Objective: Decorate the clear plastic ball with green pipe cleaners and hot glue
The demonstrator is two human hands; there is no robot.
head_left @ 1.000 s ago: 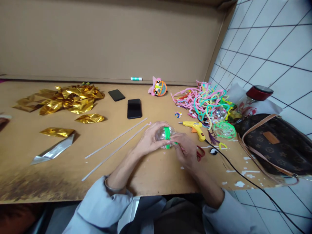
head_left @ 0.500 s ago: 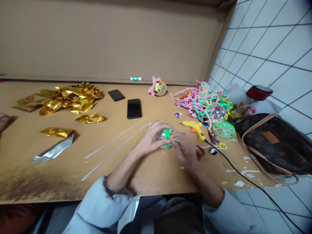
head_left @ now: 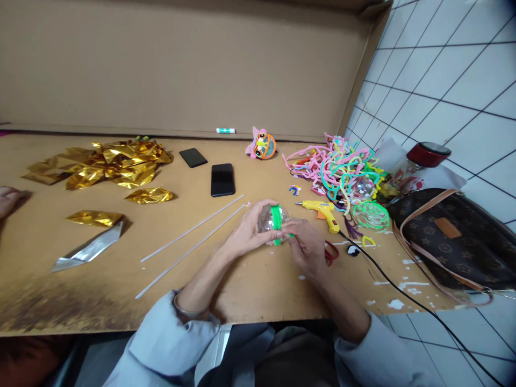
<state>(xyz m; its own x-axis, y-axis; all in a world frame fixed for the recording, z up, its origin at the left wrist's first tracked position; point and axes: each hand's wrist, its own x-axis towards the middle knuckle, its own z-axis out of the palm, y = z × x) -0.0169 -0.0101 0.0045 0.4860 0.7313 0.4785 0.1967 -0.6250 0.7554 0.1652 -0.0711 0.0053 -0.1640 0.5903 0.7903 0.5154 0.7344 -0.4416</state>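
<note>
Your left hand (head_left: 249, 230) clasps its fingers around the clear plastic ball (head_left: 265, 219) while your right hand (head_left: 308, 246) pinches its fingers on the encircling green band (head_left: 276, 216).

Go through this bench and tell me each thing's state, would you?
Clear ball: in left hand
Green strip: around ball, end in right hand
Glue gun: on its side, corded
Nearer phone: flat, screen dark
Gold foil: crumpled
Thin sticks: straight, apart
Pipe cleaners: tangled
Jar: lid on
Red-handled scissors: blades hidden
Handbag: closure unclear
</note>
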